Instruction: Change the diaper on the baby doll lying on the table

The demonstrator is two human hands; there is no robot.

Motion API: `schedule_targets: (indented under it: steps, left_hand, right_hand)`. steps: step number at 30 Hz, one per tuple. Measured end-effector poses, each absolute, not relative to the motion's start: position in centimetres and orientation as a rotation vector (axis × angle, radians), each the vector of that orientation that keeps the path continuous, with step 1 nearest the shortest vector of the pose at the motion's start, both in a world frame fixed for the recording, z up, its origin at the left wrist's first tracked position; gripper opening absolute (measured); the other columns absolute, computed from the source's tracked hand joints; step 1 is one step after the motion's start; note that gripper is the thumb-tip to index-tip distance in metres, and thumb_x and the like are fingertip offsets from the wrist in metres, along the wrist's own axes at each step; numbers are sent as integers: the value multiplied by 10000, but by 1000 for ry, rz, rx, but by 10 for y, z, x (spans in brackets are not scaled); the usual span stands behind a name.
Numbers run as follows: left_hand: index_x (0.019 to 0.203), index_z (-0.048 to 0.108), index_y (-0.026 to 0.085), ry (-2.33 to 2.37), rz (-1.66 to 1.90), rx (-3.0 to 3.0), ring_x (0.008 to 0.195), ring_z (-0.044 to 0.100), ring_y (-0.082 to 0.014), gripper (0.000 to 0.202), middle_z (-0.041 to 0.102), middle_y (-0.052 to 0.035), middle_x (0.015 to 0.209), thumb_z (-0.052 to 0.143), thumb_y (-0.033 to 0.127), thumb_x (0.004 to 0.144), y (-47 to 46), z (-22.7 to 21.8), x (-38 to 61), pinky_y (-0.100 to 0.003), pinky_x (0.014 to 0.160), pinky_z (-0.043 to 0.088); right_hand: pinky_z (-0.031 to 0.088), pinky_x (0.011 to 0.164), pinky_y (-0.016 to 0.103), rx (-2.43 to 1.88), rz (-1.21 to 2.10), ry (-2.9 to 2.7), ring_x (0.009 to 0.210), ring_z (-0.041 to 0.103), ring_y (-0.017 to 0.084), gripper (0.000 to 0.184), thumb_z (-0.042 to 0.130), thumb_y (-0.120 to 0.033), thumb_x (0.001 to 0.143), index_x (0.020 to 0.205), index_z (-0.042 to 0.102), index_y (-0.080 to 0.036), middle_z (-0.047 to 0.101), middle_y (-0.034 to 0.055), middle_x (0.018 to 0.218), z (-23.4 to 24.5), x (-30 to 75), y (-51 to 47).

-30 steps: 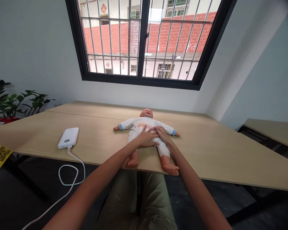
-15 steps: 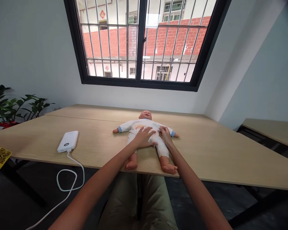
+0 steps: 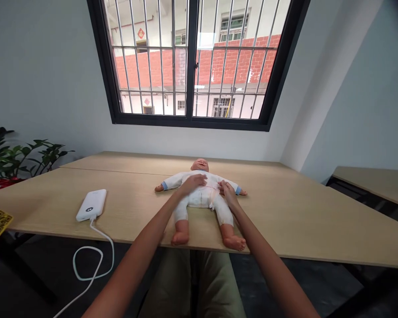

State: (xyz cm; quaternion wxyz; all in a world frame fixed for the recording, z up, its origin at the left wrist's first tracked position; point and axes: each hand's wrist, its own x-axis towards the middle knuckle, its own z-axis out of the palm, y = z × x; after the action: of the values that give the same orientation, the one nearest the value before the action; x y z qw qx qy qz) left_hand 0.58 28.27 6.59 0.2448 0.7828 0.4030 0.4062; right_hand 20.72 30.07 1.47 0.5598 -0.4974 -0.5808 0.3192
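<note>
A baby doll [image 3: 199,201] in a white outfit with blue cuffs lies on its back, head away from me and bare feet near the table's front edge. My left hand [image 3: 193,183] lies across the doll's belly, fingers stretched toward its middle and slightly blurred. At the doll's other side, my right hand [image 3: 228,191] is closed in a pinch on white cloth at the waist. Thin, pinkish-white material hangs beside those fingers; its exact kind is too small to make out.
The wooden table [image 3: 285,212] stands under a barred window [image 3: 189,119]. A white power bank [image 3: 92,204] sits to the left, its white cable [image 3: 101,234] hanging over the front edge. A potted plant [image 3: 23,154] is at far left, another table [image 3: 374,179] at right.
My left hand has moved up and left over the doll's belly, uncovering the crotch area. The right hand stays at the doll's side. My view has tilted slightly upward.
</note>
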Motion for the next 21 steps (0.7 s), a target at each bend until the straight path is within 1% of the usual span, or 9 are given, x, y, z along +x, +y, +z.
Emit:
schedule_targets:
  steps: [2,3,5,6,9,11,13,17,21]
  left_hand:
    - [1006,602,164,1187,1233,1997,832,662,-184,446,700,-99,955,330,510,934,294,66,-18,-300,731,523]
    - [966,585,165,1262,1298,1906,745,645,-160,419,683,-84,881,320,487,933,299,63,-30,-273,653,508]
    - [813,549,171,1384,1331,1793,570,557,-126,315,602,-28,678,406,442,888,305,53,-54,-237,533,435]
    - [735,521,179,1436,1319,1762,519,507,-113,266,544,3,599,460,408,855,306,48,-64,-225,506,397]
    - [592,454,192,1541,1192,1742,483,426,-98,218,436,51,492,580,283,745,307,33,-82,-212,491,326]
    - [561,461,194,1553,1059,1772,496,427,-105,198,444,57,481,624,204,672,306,27,-85,-216,496,312]
    - [561,487,196,1525,934,1812,515,444,-114,175,473,61,495,648,140,602,305,24,-84,-219,510,321]
    - [634,523,202,1489,840,1855,569,480,-124,221,515,63,575,676,93,518,305,19,-81,-214,535,346]
    - [802,559,201,1528,888,1815,533,478,-117,318,506,73,600,674,95,525,306,13,-87,-207,488,324]
  right_hand:
    - [517,747,329,-1167,761,-1344,864,635,228,509,384,-646,898,917,634,-203,690,78,911,13,208,302]
    - [515,744,332,-1166,764,-1332,851,635,225,508,392,-648,893,909,633,-202,688,76,907,13,209,303]
    - [510,767,339,-1168,772,-1312,838,630,199,487,421,-627,903,930,631,-188,679,73,926,11,209,306]
    - [507,782,344,-1170,776,-1303,832,626,183,477,438,-614,908,951,627,-178,672,70,939,10,210,307]
    - [507,777,356,-1175,794,-1273,818,622,182,525,431,-658,884,958,619,-173,664,75,950,6,211,311]
    - [514,732,359,-1174,808,-1256,790,624,210,589,404,-737,820,906,613,-193,672,89,938,4,213,313]
    - [519,698,357,-1169,824,-1246,755,621,220,613,422,-786,745,859,598,-210,678,100,944,2,215,315]
    - [527,692,356,-1162,845,-1230,761,623,222,618,487,-801,663,834,593,-216,679,114,986,-2,219,320]
    - [526,674,359,-1169,846,-1218,751,626,227,637,523,-808,624,819,614,-208,687,122,978,-4,221,323]
